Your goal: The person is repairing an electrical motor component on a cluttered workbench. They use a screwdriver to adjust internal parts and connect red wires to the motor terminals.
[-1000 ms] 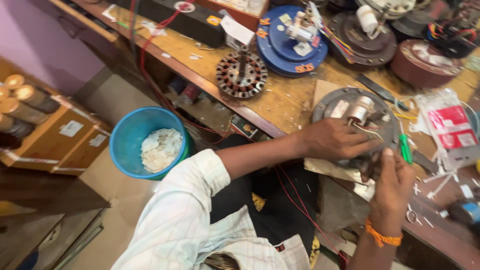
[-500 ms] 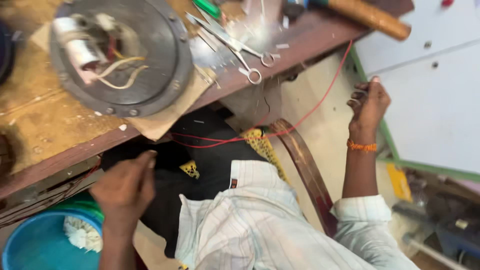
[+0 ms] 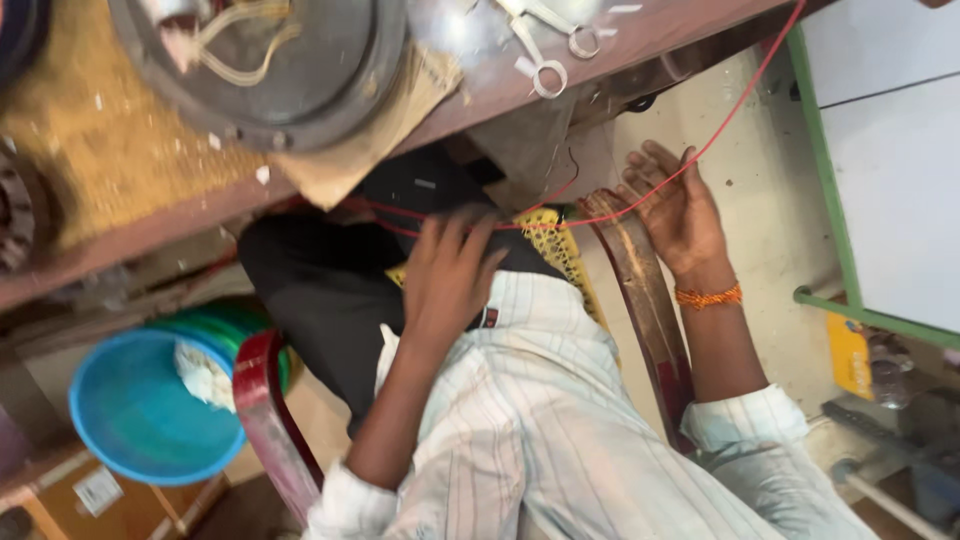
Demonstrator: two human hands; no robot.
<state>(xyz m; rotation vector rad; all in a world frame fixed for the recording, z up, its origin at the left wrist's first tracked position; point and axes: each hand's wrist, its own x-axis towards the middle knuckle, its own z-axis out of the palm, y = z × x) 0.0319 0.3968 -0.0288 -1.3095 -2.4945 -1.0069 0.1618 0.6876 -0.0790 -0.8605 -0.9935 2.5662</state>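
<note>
My left hand (image 3: 449, 272) lies over my lap on the black trousers, fingers spread and blurred, its fingertips by a thin red wire (image 3: 640, 205). That wire runs from the upper right down across my lap. Beside the chair's brown-red armrest (image 3: 640, 290) my right hand (image 3: 680, 212), with an orange thread band at the wrist, is held with the palm up and fingers apart. The red wire crosses its fingers, and nothing is gripped. A round grey motor housing (image 3: 255, 60) with pale wires sits on the wooden bench (image 3: 110, 190) above.
Scissors (image 3: 540, 50) lie at the bench's edge. A blue bucket (image 3: 140, 405) with white scraps stands at the lower left by the other red armrest (image 3: 270, 420). At right stands a white cabinet with a green frame (image 3: 880, 160). A yellow patterned cloth (image 3: 560, 250) shows on the seat.
The view has swung down from the bench to my lap. My left hand moved from the lower left onto my lap. My right hand dropped from beside the bench and opened near the armrest.
</note>
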